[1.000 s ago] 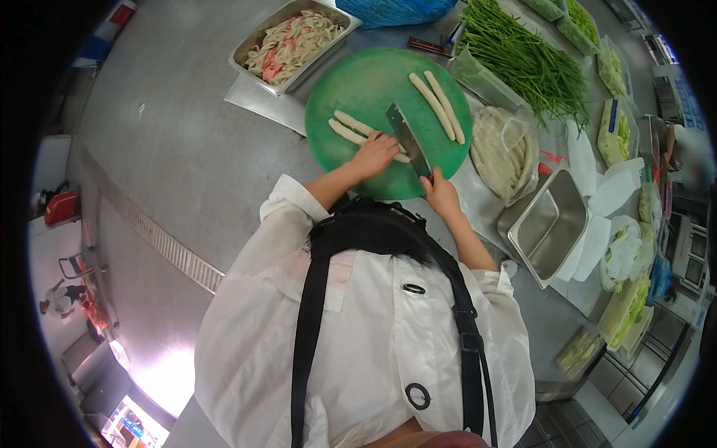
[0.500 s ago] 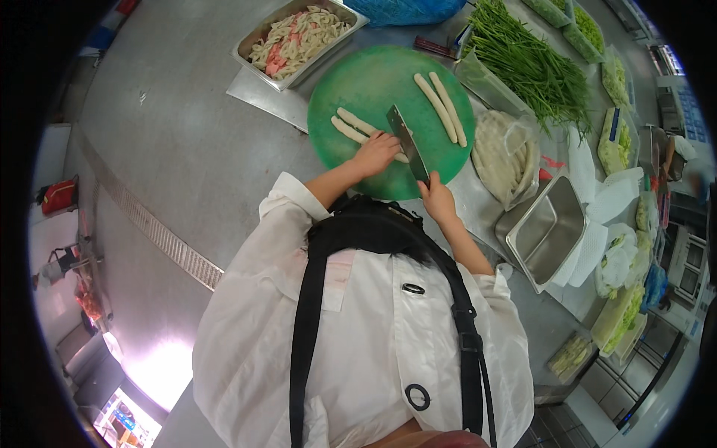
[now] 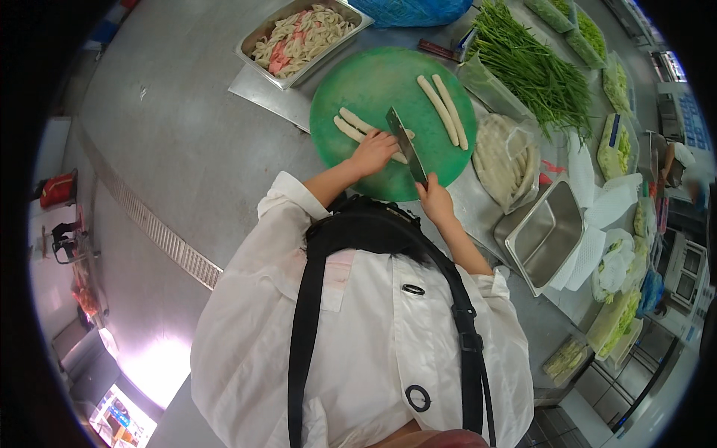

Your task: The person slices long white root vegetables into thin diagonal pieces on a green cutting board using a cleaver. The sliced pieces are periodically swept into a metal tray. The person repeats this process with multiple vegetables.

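A round green cutting board (image 3: 362, 78) lies on the metal table in front of me. My right hand (image 3: 435, 200) grips the handle of a cleaver (image 3: 405, 145), its blade upright over the middle of the board. Just left of the blade, my left hand (image 3: 373, 154) presses curled fingers onto two long white sausage-like sticks (image 3: 349, 128), whose far ends stick out beyond it. The fingers partly cover them, and a short piece shows by the blade. Two more whole white sticks (image 3: 443, 110) lie side by side on the board's right.
A metal pan (image 3: 295, 81) of sliced white and pink pieces stands at the far left. Long green stalks (image 3: 530, 67) fill a container at the far right. A clear bag (image 3: 506, 160) of white sticks and another metal pan (image 3: 515, 243) sit right of the board.
The whole view has shifted slightly. Both hands, the cleaver and the white sticks keep nearly the same places on the board.
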Motion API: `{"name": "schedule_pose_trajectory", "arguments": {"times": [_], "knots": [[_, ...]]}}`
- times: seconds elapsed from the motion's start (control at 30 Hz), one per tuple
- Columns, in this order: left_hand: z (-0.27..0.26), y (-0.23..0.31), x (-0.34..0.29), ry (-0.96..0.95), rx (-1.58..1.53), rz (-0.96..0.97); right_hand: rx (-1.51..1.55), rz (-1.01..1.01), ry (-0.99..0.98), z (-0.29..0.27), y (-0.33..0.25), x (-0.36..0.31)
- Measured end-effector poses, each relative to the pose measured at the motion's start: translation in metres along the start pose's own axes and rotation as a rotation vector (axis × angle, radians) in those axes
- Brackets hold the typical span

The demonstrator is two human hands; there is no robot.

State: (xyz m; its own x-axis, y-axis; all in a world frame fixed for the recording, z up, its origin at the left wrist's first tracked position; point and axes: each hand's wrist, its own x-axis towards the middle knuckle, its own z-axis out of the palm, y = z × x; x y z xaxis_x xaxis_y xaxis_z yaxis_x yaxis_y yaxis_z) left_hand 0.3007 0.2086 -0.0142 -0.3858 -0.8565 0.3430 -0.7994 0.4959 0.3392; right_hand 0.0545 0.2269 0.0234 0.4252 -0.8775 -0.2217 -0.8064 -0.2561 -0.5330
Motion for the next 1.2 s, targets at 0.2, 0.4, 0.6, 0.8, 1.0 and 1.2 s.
{"name": "schedule_pose_trajectory", "arguments": {"times": [0.2, 0.4, 0.6, 0.8, 1.0, 1.2], "knots": [[-0.004, -0.009, -0.007, 0.051, 0.014, 0.019, 0.07, 0.001, -0.002, -0.024, -0.018, 0.0], [-0.005, -0.005, -0.003, 0.025, 0.02, 0.006, 0.003, 0.015, -0.069, -0.024, -0.006, -0.02], [-0.009, -0.011, -0.006, 0.044, 0.026, 0.034, 0.053, 0.008, 0.015, 0.001, -0.023, 0.027], [-0.012, -0.012, -0.012, -0.032, 0.064, -0.046, 0.006, 0.007, -0.099, -0.036, -0.025, -0.017], [-0.006, -0.011, -0.01, 0.015, 0.024, -0.021, 0.012, -0.007, 0.011, 0.009, -0.018, 0.013], [-0.014, -0.021, -0.013, 0.013, -0.029, -0.024, 0.074, -0.021, 0.026, -0.013, -0.034, 0.022]]}}
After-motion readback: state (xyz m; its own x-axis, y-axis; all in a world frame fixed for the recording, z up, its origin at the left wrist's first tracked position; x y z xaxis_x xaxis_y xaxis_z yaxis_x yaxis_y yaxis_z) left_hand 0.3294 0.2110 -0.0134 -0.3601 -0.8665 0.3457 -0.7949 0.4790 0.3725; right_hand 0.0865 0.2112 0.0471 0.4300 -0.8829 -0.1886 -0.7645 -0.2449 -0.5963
